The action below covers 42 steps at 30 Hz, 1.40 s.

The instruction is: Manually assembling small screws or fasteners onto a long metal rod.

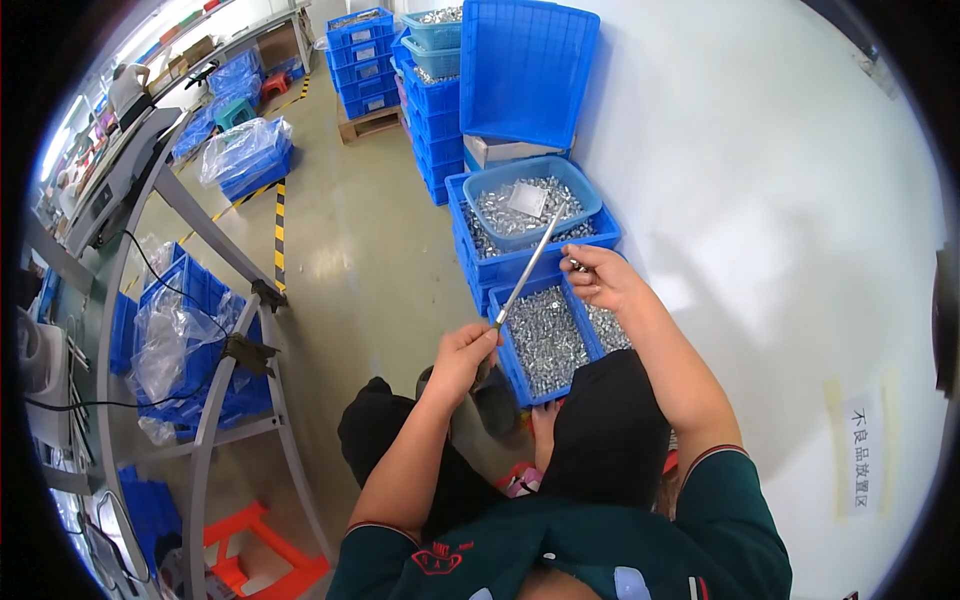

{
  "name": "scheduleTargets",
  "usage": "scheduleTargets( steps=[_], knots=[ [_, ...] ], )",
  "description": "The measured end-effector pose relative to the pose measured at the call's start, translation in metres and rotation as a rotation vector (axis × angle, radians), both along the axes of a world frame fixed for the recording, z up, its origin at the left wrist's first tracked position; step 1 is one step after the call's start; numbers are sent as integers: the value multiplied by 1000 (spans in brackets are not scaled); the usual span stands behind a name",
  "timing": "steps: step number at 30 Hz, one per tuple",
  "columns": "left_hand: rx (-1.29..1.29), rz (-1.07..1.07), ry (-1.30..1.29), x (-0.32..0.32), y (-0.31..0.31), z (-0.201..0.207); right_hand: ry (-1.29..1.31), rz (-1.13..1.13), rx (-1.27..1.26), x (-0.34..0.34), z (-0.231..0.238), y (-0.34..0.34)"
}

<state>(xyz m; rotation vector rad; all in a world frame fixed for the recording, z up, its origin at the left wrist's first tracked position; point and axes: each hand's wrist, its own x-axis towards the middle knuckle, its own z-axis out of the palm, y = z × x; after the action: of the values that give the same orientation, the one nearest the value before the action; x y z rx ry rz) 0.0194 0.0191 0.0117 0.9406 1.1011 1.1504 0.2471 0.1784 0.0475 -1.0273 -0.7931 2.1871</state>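
Observation:
My left hand [467, 358] is closed round the lower end of a long thin metal rod [528, 268], which slants up and away to the right. Close to the rod's middle, apart from it, my right hand [603, 277] is closed on small shiny metal parts [577, 264]; their exact kind is too small to tell. Below both hands stands a blue divided bin [510, 362] full of small silvery metal pieces [545, 340]. Beyond it, a light blue basin [480, 188] with more metal pieces and a white paper slip [527, 199] rests on another blue bin [490, 268].
An upright blue crate [530, 75] leans by the white wall [740, 180]. Stacked blue crates [435, 130] stand behind. To the left are a grey-framed workbench [205, 430], plastic-covered crates [185, 335] and an orange stool [265, 550]. Far left, another person [128, 88] is at the benches.

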Motion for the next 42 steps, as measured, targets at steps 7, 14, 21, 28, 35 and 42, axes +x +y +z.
scheduleTargets(
  steps=[7, 14, 21, 28, 35, 42],
  knots=[
    [55, -26, 120, -3, -6, -10, 282, -58, -39, 9, 11, 2],
    [55, -63, 218, -4, -7, -14, 355, -109, -65, 4, 14, 3],
    [11, -54, 211, -6, -7, -12, 374, -163, -52, 0, 13, 4],
    [56, -47, 212, -8, -8, -19, 347, -132, -75, -4, 17, 1],
    [-6, -43, 93, -9, -5, -14, -36, 65, 294, -20, 37, -21],
    [22, -22, 48, -10, -1, -8, -128, 249, 226, -22, 28, -23]
  ],
)
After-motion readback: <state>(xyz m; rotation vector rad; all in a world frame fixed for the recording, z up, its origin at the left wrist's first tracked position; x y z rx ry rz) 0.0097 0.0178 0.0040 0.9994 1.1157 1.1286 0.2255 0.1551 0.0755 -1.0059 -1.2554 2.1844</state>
